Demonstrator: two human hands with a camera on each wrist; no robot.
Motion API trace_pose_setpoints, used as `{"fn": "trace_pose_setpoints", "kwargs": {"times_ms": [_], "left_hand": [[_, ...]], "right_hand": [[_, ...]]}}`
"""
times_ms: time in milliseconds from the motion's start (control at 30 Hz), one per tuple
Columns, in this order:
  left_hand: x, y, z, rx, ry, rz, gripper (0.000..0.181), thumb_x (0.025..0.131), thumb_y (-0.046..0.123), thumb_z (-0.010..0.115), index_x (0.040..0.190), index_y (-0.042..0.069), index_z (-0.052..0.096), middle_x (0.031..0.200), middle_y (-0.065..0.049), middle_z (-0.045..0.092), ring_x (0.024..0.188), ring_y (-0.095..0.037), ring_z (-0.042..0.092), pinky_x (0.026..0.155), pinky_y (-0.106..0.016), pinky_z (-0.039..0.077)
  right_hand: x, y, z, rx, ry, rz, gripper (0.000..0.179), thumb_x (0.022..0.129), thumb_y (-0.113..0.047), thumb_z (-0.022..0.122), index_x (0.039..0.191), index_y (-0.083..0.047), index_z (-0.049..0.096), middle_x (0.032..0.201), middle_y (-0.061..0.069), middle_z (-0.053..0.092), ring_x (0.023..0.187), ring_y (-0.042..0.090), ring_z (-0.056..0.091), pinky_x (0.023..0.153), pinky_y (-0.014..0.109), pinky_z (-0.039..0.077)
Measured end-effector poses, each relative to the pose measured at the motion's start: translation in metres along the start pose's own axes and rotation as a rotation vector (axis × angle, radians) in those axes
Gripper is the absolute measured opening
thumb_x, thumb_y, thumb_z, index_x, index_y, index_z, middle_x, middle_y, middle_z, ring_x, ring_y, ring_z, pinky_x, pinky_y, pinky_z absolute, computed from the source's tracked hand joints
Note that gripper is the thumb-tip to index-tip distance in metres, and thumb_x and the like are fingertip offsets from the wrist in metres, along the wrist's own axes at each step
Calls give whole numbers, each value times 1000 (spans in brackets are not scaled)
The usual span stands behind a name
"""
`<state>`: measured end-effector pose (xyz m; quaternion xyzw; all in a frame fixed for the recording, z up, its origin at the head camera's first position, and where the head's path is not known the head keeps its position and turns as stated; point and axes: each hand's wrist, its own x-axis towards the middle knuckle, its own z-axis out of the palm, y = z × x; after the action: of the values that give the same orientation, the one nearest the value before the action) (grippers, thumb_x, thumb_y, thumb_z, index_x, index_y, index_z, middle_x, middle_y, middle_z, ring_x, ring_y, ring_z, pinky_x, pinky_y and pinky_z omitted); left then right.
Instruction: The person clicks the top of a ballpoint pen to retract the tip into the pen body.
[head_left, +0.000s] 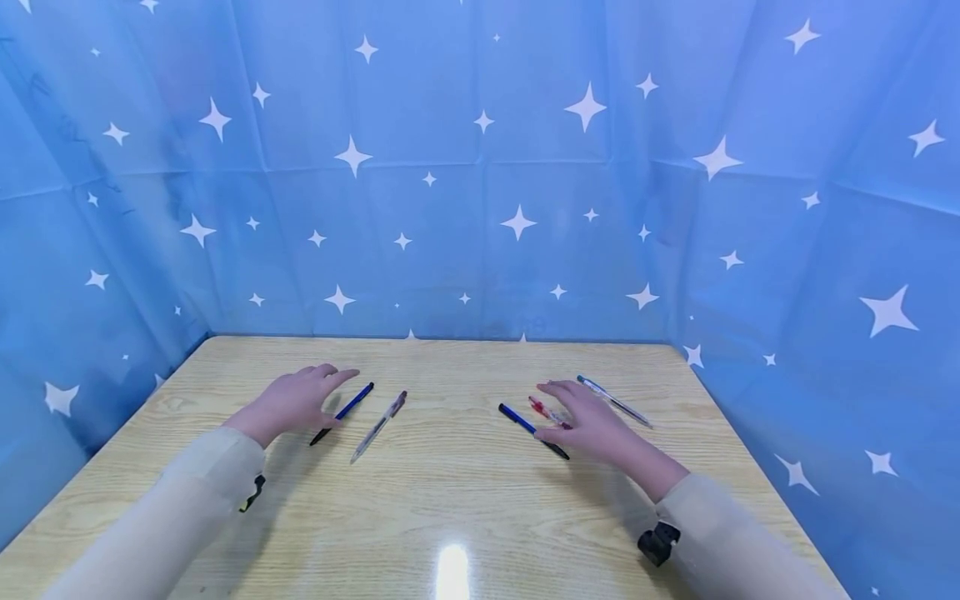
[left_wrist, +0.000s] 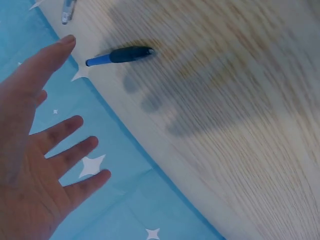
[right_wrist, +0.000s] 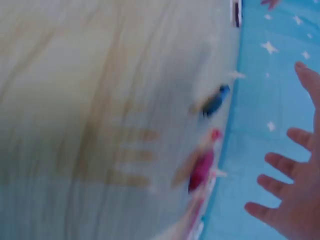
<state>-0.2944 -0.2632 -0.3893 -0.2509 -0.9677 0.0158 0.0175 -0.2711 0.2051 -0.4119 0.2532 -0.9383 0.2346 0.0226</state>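
Note:
My left hand (head_left: 296,402) hovers above a blue pen (head_left: 358,398) with a black grip, its fingers spread and holding nothing. Just right of that pen lies a clear pen (head_left: 378,427) with a dark end. Over on the right side, my right hand (head_left: 588,421) is spread above a red-and-clear pen (head_left: 537,406), partly hidden under the fingers. A second blue pen (head_left: 517,417) with a black grip passes beneath its thumb. Beyond the hand lies a clear pen (head_left: 615,402) with a teal end. Both wrist views show loosely extended fingers off the tabletop.
A light wood-grain table (head_left: 450,492) carries all the pens. Blue curtains (head_left: 450,192) with white stars stand along its back and sides. Dark wristbands (head_left: 659,543) show at the cuffs of the pale sleeves.

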Motion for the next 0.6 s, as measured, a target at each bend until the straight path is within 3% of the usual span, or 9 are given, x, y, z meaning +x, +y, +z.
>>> {"fn": "trace_pose_setpoints", "kwargs": {"times_ms": [133,267,400,600], "left_hand": [[6,-6,4,-16,-28,-3,85,74,34,86,146,12,45,118,-15,57,99,-33,60,70,-48,53],[11,-10,8,-57,-86,-32,83,74,31,87,144,14,46,123,-18,57,99,-33,62,74,-48,53],[16,-11,10,-152,-150,-46,75,76,27,85,140,12,50,123,-18,58,102,-32,62,80,-49,52],[19,-12,13,-312,-221,-10,62,78,14,84,132,9,55,100,-7,61,89,-21,59,76,-40,51]], "right_hand": [[8,-14,11,7,-40,-17,74,85,-50,71,145,-15,47,147,12,43,138,36,33,106,60,29],[15,-25,19,10,-68,-43,72,85,-49,72,144,-15,48,141,9,48,133,32,41,105,55,34],[22,-33,25,6,-102,-80,71,86,-49,71,144,-13,48,139,9,49,129,32,45,103,52,38],[34,-42,37,11,-139,-95,69,87,-48,71,144,-16,49,138,7,50,127,29,46,103,49,38]]}}
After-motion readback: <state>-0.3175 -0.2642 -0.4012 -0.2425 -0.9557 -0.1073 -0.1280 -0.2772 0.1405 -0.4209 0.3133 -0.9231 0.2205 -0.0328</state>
